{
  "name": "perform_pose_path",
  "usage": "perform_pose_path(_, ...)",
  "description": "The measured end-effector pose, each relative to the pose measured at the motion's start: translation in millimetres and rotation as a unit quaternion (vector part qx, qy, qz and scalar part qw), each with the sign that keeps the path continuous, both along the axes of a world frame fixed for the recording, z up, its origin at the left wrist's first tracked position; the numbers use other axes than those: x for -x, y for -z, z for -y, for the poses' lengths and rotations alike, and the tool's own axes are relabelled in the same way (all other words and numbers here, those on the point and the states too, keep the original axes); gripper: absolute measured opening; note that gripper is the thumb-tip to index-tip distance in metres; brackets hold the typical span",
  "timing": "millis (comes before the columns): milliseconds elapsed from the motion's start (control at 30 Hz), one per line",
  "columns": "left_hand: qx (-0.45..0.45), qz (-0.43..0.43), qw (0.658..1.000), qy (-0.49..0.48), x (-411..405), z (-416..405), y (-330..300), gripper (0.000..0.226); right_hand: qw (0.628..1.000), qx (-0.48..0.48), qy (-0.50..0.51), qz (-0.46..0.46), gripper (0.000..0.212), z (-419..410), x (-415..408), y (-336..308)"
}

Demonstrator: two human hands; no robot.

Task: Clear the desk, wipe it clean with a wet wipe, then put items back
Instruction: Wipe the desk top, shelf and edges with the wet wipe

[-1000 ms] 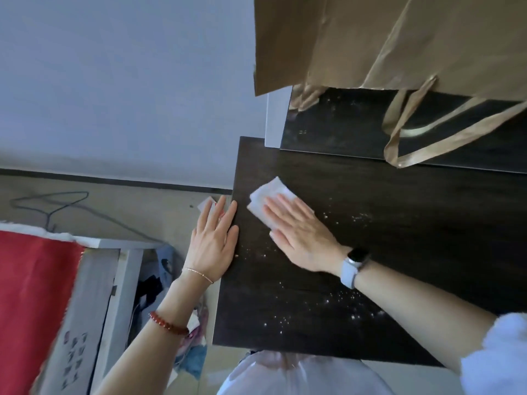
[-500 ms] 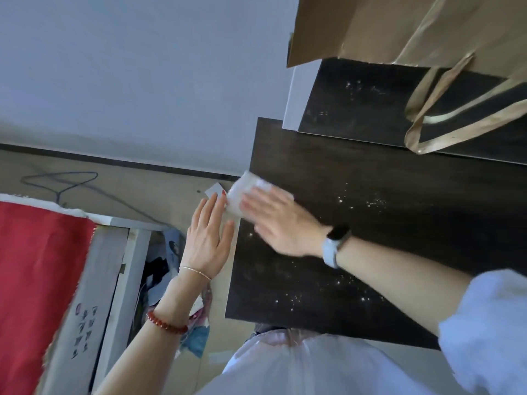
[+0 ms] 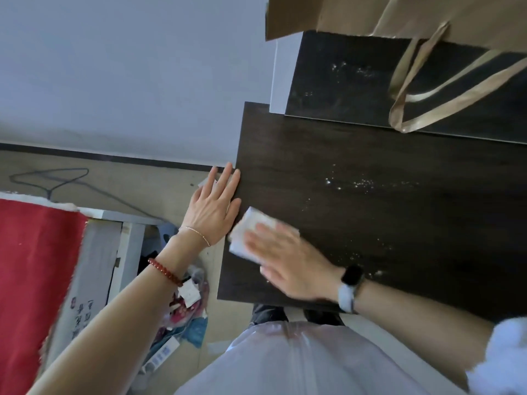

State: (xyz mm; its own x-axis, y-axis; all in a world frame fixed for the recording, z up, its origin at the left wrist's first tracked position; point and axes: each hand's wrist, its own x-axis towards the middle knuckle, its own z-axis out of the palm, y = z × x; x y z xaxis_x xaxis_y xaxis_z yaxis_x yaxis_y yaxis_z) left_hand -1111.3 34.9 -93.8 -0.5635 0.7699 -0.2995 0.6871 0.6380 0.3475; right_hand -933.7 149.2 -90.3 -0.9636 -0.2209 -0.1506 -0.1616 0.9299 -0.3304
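Currently right hand [image 3: 288,260] lies flat, fingers together and extended, pressing the folded wet wipe [image 3: 248,238] onto the dark desk [image 3: 370,223] at its near-left corner region. Wipe's left edge sits right at the desk's left edge; fingers cover most of its right half. Hand is motion-blurred. Dark watch with a pale strap [image 3: 349,286] on that wrist.

Left hand [image 3: 212,208] is open, fingers straight and close together, held against the desk's left edge, just left of the wipe. Palm side faces down; can't tell whether it's cupped under the edge. Thin chain bracelet [image 3: 196,233] at the wrist, red bead bracelet [image 3: 164,270] further up the forearm.

White crumbs or dust [image 3: 353,183] scattered on the desk to the right of the hands, more specks near the watch. Raised dark shelf [image 3: 356,81] at the far side, also speckled. Brown paper bag [image 3: 399,15] sits on it, handles [image 3: 422,109] drooping toward the desk.

Left of the desk on the floor: red fabric [image 3: 37,280] over a pale frame, wire hanger [image 3: 51,183], pile of packaging [image 3: 185,306].
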Motion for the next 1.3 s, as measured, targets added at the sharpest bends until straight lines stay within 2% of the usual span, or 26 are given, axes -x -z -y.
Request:
perform_pose_path(67, 0.0, -0.01, 1.0, -0.001, -3.5, -0.9, 0.6, 0.068, 0.997, 0.005, -0.071, 0.004, 0.052, -1.5, -27.1, -0.4)
perform_pose_path(100, -0.002, -0.018, 1.0, -0.007, -6.7, -2.7, -0.8, 0.065, 0.998, -0.005, -0.069, 0.002, 0.051, -17.6, -29.8, 0.5)
perform_pose_path(167, 0.011, -0.038, 0.999, -0.027, -13.0, -8.9, -3.2, 0.056, 0.999, -0.018, 0.036, -0.001, 0.05, -57.7, -25.6, 1.9)
perform_pose_path(233, 0.025, -0.05, 0.997, -0.052, -20.1, -18.8, -5.6, 0.054, 0.974, -0.018, 0.226, -0.005, 0.051, -97.2, -31.2, 3.3)
perform_pose_path(300, 0.017, -0.049, 0.997, -0.065, -28.0, -31.8, -7.6, 0.055, 0.915, -0.024, 0.402, -0.008, 0.056, -129.0, -50.7, 4.2)
perform_pose_path(367, 0.001, -0.044, 0.997, -0.065, -37.6, -41.4, -5.0, 0.055, 0.832, -0.033, 0.554, 0.013, 0.054, -139.7, -63.6, 1.8)
perform_pose_path(433, -0.015, -0.054, 0.996, -0.072, -44.9, -47.5, -1.1, 0.057, 0.763, -0.034, 0.645, 0.035, 0.049, -129.9, -49.8, 1.7)
perform_pose_path(467, -0.018, -0.06, 0.995, -0.077, -46.3, -49.2, 0.3, 0.059, 0.762, -0.028, 0.646, 0.028, 0.05, -120.4, -33.6, 1.9)
perform_pose_path(500, -0.017, -0.065, 0.994, -0.08, -46.4, -48.8, 1.7, 0.061, 0.786, -0.016, 0.618, 0.008, 0.05, -107.0, -14.5, 4.2)
perform_pose_path(600, -0.018, -0.07, 0.994, -0.081, -45.9, -48.9, 4.4, 0.064, 0.902, 0.028, 0.429, -0.03, 0.062, -59.7, 32.2, 6.6)
perform_pose_path(633, -0.02, -0.072, 0.994, -0.083, -45.8, -49.4, 5.2, 0.065, 0.926, 0.036, 0.374, -0.018, 0.065, -51.6, 36.1, 3.5)
perform_pose_path(667, -0.017, -0.075, 0.993, -0.086, -46.1, -49.0, 5.5, 0.065, 0.938, 0.042, 0.344, -0.005, 0.067, -52.1, 33.9, -0.6)
perform_pose_path(733, -0.006, -0.078, 0.993, -0.09, -47.5, -49.5, 5.6, 0.067, 0.93, 0.033, 0.367, 0.003, 0.068, -80.0, 11.1, -0.2)
perform_pose_path(800, -0.004, -0.075, 0.993, -0.093, -48.7, -49.1, 3.6, 0.068, 0.882, -0.006, 0.471, -0.003, 0.064, -117.8, -24.9, 4.0)
perform_pose_path(867, -0.005, -0.075, 0.993, -0.095, -48.6, -48.6, 3.1, 0.068, 0.802, -0.036, 0.596, 0.021, 0.056, -155.9, -58.5, 3.5)
perform_pose_path(933, -0.001, -0.073, 0.993, -0.098, -48.6, -48.9, 2.3, 0.067, 0.718, -0.024, 0.692, 0.073, 0.049, -179.2, -64.7, -0.5)
perform_pose_path(967, 0.001, -0.07, 0.993, -0.099, -48.7, -48.7, 2.3, 0.067, 0.695, -0.022, 0.715, 0.073, 0.049, -182.3, -56.0, -0.8)
perform_pose_path(1000, 0.002, -0.068, 0.993, -0.101, -48.7, -48.8, 1.8, 0.068, 0.7, -0.026, 0.712, 0.053, 0.05, -179.3, -42.0, -1.0)
perform_pose_path(1033, 0.004, -0.068, 0.993, -0.101, -48.7, -48.6, 1.3, 0.067, 0.732, -0.028, 0.681, 0.023, 0.053, -169.5, -25.0, 0.7)
perform_pose_path(1100, 0.005, -0.07, 0.993, -0.095, -48.8, -49.2, 1.4, 0.067, 0.834, -0.028, 0.55, -0.023, 0.054, -127.3, 8.4, 5.2)
perform_pose_path(1167, 0.007, -0.071, 0.993, -0.094, -49.6, -49.5, 2.0, 0.065, 0.91, -0.003, 0.413, -0.041, 0.05, -76.4, 18.2, 9.8)
perform_pose_path(1233, 0.01, -0.07, 0.993, -0.099, -50.8, -49.5, 2.5, 0.06, 0.937, 0.021, 0.35, -0.007, 0.051, -52.9, 0.9, 2.0)
perform_pose_path(1300, 0.018, -0.066, 0.992, -0.104, -52.0, -51.1, 2.3, 0.055, 0.924, 0.01, 0.382, 0.003, 0.053, -61.8, -37.0, 0.2)
